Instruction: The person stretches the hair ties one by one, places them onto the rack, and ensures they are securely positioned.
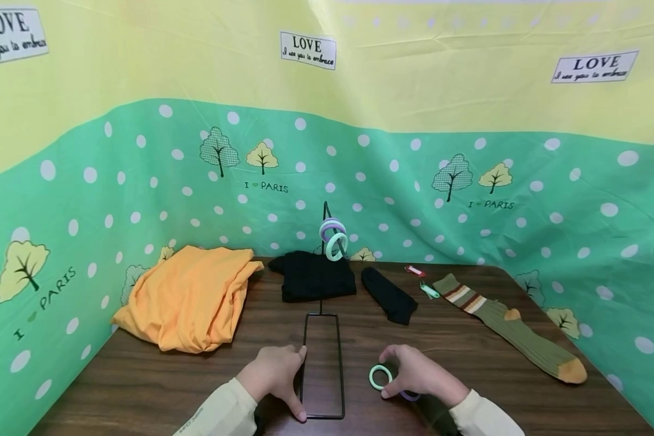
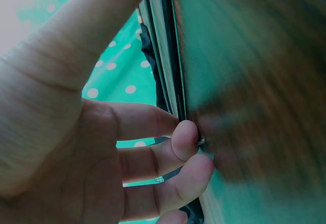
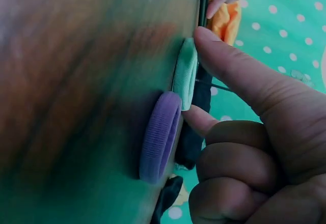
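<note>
In the head view, a black wire stand (image 1: 341,363) has a flat rectangular base and a rising rod. A mint green hair tie (image 1: 336,247) hangs on its upper arm beside purple and white ones. My left hand (image 1: 275,372) holds the base's left side, with the thumb at the near corner. In the left wrist view its fingers (image 2: 186,140) curl at the table edge-on. Between thumb and index finger, my right hand (image 1: 414,375) pinches another mint green hair tie (image 3: 184,74) at table level. A purple hair tie (image 3: 160,137) lies next to it, partly under the hand in the head view.
A crumpled orange cloth (image 1: 193,300) lies at the left. Folded black cloth (image 1: 318,278) sits behind the base, with a black sock (image 1: 389,295) to its right. Farther right are a red tag (image 1: 415,270), a green tag (image 1: 429,290) and a long olive sock (image 1: 515,330).
</note>
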The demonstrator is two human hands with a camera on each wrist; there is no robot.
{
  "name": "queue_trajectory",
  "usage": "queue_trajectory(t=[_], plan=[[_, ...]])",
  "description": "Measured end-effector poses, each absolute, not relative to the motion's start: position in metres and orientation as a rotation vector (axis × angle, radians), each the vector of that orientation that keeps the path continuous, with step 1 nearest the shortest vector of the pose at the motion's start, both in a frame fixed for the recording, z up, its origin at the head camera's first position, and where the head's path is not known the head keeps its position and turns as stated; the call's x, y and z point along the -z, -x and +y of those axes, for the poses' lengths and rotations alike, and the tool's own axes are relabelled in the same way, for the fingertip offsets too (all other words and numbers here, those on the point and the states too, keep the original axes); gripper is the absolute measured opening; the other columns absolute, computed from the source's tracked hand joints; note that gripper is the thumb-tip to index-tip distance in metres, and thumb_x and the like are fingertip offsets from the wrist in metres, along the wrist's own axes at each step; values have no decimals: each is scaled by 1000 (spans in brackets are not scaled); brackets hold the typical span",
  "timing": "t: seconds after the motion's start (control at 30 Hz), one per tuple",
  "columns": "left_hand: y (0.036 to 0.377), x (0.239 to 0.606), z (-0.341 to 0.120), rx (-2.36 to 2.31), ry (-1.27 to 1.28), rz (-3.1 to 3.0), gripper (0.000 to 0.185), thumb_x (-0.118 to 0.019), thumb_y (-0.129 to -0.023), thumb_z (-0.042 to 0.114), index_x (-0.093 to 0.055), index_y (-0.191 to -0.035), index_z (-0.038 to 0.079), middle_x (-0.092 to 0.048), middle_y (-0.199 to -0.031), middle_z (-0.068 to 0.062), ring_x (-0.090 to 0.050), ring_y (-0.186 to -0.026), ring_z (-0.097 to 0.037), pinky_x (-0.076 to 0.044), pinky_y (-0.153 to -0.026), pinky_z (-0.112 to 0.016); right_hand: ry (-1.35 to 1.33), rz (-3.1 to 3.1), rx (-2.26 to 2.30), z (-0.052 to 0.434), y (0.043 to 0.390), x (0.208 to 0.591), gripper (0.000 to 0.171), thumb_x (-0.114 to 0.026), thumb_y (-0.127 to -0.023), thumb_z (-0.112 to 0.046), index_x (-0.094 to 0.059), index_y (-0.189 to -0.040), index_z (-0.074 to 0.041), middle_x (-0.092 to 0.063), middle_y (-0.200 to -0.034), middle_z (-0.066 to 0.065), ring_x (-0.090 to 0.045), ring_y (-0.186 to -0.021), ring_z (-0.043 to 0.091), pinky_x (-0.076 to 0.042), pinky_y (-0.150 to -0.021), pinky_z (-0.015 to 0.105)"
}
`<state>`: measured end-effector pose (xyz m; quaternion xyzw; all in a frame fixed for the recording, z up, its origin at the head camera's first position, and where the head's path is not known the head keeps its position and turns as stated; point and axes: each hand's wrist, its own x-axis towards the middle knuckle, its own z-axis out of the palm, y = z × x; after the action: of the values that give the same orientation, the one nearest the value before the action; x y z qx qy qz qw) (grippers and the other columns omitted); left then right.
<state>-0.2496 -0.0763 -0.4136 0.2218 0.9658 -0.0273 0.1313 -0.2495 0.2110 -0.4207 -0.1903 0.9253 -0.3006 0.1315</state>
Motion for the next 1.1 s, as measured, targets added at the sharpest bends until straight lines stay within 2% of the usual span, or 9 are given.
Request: queue_trajectory(t=[0.17, 0.33, 0.4, 0.57, 0.7, 1.0, 1.1], plan=[[250, 414, -76, 81, -651, 2812, 117, -75, -44, 73, -42, -140, 15, -54, -130, -5, -56, -114, -21, -50, -76, -40, 557, 2680, 840, 207, 251, 422, 38, -83, -64, -18, -60, -93, -7, -59, -92, 6, -47, -73, 18, -39, -64, 33], [250, 412, -76, 81, -659, 2814, 116, -75, -44, 73, -42, -140, 15, -54, -131, -5, -55, -115, -21, -50, -77, -39, 562, 2683, 883, 204, 252, 422, 30, -79, -66, -14, -59, -87, -7, -47, -70, -1, -35, -53, 12, -33, -49, 26], [251, 412, -76, 82, -658, 2810, 116, -75, -45, 73, -41, -140, 15, -54, -131, -5, -55, -115, -21, -51, -77, -38, 560, 2684, 905, 203, 252, 421, 28, -77, -67, -14, -60, -88, -8, -44, -67, -3, -31, -48, 9, -31, -45, 24], [250, 413, -76, 86, -645, 2788, 115, -74, -46, 73, -41, -140, 16, -53, -132, -4, -55, -115, -20, -50, -78, -37, 584, 2669, 1001, 200, 248, 412, 28, -76, -72, -17, -60, -91, -5, -47, -66, -4, -31, -46, 6, -31, -45, 22], [250, 414, -76, 78, -647, 2781, 114, -74, -46, 73, -42, -140, 16, -53, -132, -4, -55, -116, -19, -50, -80, -38, 582, 2663, 1073, 194, 238, 397, 31, -75, -74, -17, -59, -97, -4, -47, -56, -6, -35, -45, 5, -32, -42, 21], [250, 415, -76, 70, -658, 2794, 115, -75, -46, 72, -42, -140, 15, -55, -130, -5, -56, -114, -20, -51, -76, -38, 666, 2861, 1095, 175, 206, 349, 33, -77, -74, -19, -58, -101, -15, -40, -50, -10, -34, -44, 0, -34, -43, 21], [250, 414, -76, 69, -658, 2798, 114, -75, -46, 72, -42, -139, 15, -55, -130, -5, -56, -114, -20, -51, -77, -38, 753, 2964, 1165, 169, 195, 333, 35, -78, -73, -16, -57, -101, -18, -33, -49, -13, -29, -42, -3, -31, -42, 19]])
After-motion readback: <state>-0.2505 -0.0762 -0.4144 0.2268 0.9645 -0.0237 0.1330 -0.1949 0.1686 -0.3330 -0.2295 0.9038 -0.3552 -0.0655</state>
